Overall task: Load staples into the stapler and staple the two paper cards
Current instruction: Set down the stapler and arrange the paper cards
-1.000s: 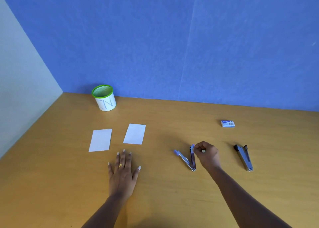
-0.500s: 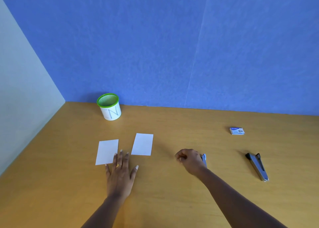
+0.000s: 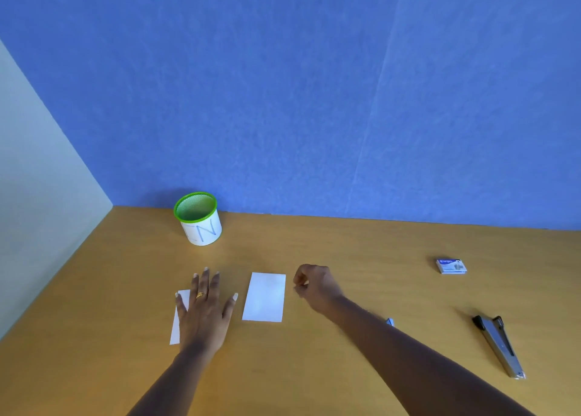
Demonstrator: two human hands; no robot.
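Pressing down on the left card [image 3: 179, 318], the left hand [image 3: 204, 308] is lying flat on it with its fingers straight and spread wide. Only the left strip of that card is showing. The right card [image 3: 265, 296] is lying flat on the table [image 3: 345, 252] just to the right, and the two cards are not touching. The right hand [image 3: 314, 285] is hanging just beside the right edge of the right card. Its fingers are curled in, and nothing is showing inside them.

The blue stapler [image 3: 390, 322] is hiding under the right arm [image 3: 408, 352], nearer and to the right. Only a small blue tip is peeking out, so I cannot tell if it is closed or if staples are inside. A gray stapler [image 3: 500, 346] is lying at the right side, and the little staple box [image 3: 451, 266] is sitting farther back. A white cup [image 3: 198, 217] with a green rim is standing far back on the left.

I think the person is getting ready to put the two cards together.

Things could go wrong here. The cards are thin and flat, so curled fingers could be bending a corner while trying to lift one. If one card is sliding under a flat hand, the pile could be ending up crooked. The right arm is passing right over the blue stapler, so it could be bumping it away. Also, with two staplers out, the hand could be grabbing the wrong one.
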